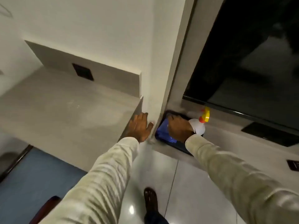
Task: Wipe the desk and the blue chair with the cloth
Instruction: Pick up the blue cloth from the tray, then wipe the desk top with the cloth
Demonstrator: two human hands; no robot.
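While left hand (141, 126) lies flat, right hand (178, 126) grasps blue cloth (163, 128), orientation unclear

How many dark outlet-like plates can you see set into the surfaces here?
3. One wall plate sits in the grey panel above the desk; one larger plate lies on the ledge under the window; one is cut off at the right edge. Others may be hidden.

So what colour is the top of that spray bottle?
Yellow and orange, on the spray bottle, head view.
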